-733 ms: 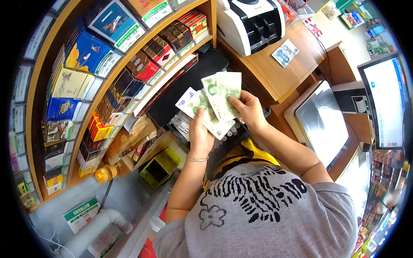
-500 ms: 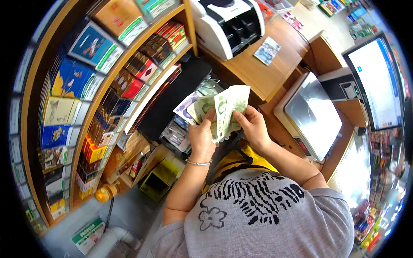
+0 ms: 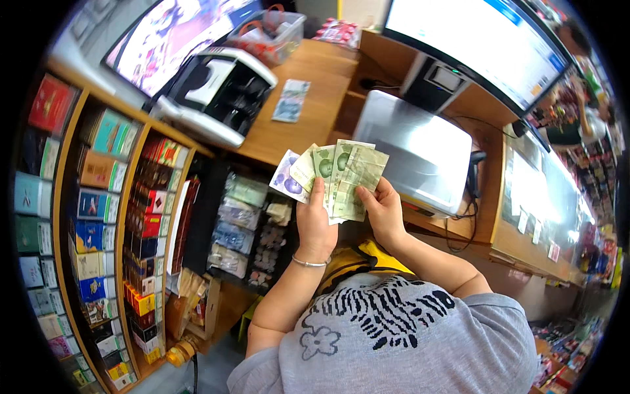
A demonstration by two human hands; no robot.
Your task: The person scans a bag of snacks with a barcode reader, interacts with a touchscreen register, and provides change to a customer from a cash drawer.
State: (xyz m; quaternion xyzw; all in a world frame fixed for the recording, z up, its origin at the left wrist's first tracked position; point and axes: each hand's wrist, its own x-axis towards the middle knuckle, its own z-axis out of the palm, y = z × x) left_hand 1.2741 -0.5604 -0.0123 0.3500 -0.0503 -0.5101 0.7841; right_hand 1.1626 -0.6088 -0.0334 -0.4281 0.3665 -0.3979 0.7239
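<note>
In front of my chest I hold a fan of banknotes (image 3: 357, 177), mostly green, with a purple banknote (image 3: 286, 178) at the left end. My left hand (image 3: 315, 228) is closed on the lower part of the fan, thumb on top. My right hand (image 3: 383, 213) pinches the rightmost green notes between thumb and fingers. Left of the hands lies an open cash drawer (image 3: 236, 217), sorted notes in its slots and coins (image 3: 268, 249) beside them. A blue-green banknote (image 3: 291, 100) lies flat on the wooden counter (image 3: 323, 108).
A white-and-black money counter (image 3: 216, 92) stands at the far left of the counter, near a clear plastic bin (image 3: 282, 36). A flat-topped scale (image 3: 417, 148) and a monitor (image 3: 482, 39) are to the right. Shelves of small boxes (image 3: 92, 236) line the left side.
The view has turned right, bringing the drawer's notes and coins into fuller view. The banknotes are spread wider, with the right-hand green notes fanned further out; both hands still hold them.
</note>
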